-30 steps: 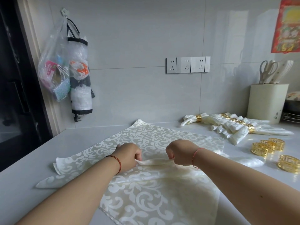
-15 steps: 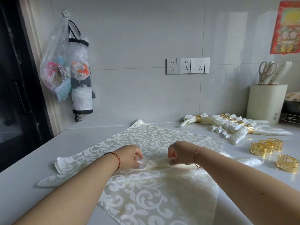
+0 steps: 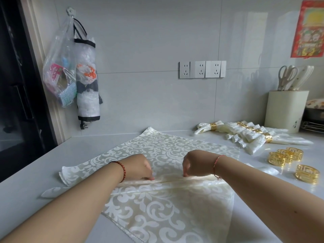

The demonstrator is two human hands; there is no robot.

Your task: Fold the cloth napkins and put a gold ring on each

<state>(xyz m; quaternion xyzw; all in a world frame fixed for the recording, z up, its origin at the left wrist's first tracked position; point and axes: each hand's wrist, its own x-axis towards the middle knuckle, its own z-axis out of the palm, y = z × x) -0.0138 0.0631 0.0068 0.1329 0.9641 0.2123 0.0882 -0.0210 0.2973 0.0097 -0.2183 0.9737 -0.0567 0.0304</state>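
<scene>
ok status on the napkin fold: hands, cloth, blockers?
Left hand and right hand both pinching the pleat ridge. Patterned napkin flat on counter, partly pleated. Loose gold rings to the right, nothing in the way.

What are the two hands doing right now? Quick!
Left hand: closed, pinching a pleat in the napkin.
Right hand: closed, pinching the same pleat.

A grey tiled wall [image 3: 149,41] was seen behind a pale countertop [image 3: 35,172]; a socket strip [image 3: 202,69] was mounted centrally, and a dark doorway [image 3: 15,85] was left.
</scene>
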